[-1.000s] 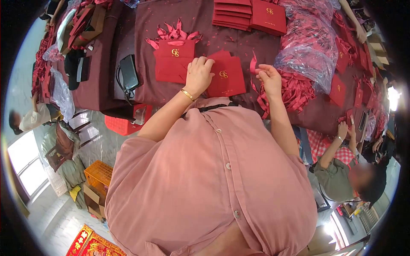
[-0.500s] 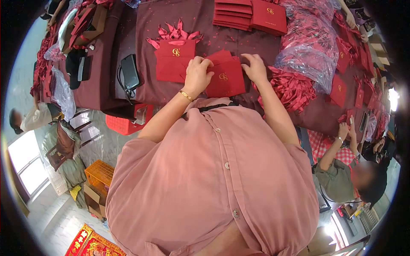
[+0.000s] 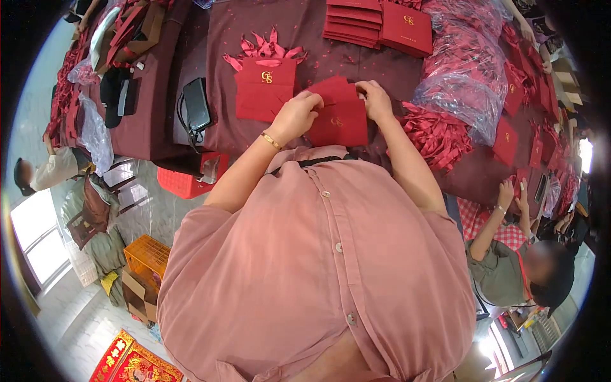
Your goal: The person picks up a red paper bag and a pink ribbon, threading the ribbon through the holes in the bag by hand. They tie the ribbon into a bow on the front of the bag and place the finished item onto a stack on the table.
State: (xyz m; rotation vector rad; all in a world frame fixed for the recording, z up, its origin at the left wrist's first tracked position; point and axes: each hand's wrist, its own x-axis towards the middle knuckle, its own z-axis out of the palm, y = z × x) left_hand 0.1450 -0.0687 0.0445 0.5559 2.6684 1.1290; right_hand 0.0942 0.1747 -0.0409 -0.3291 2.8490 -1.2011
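Note:
A red paper bag (image 3: pixel 339 121) with a gold logo lies in front of me, tilted among other red pieces. My left hand (image 3: pixel 298 114) is at its left side, fingers bent and pressed together on the red paper. At the upper right edge, my right hand (image 3: pixel 374 100) has its fingers closed on the same bag. To the left lies a stack of red bags (image 3: pixel 262 95) with the gold logo, and pink-red ribbons (image 3: pixel 270 48) fan out above it.
A black phone (image 3: pixel 195 104) with a strap lies left. More red bags (image 3: pixel 407 28) are stacked at the back. Loose ribbons (image 3: pixel 439 137) and plastic-wrapped bundles (image 3: pixel 468 70) stand right. A co-worker (image 3: pixel 509 267) sits at the right; another person (image 3: pixel 54 169) is far left.
My right hand has moved slightly left and its fingers have closed on the bag's edge. My left hand has shifted slightly, and the view has moved a little.

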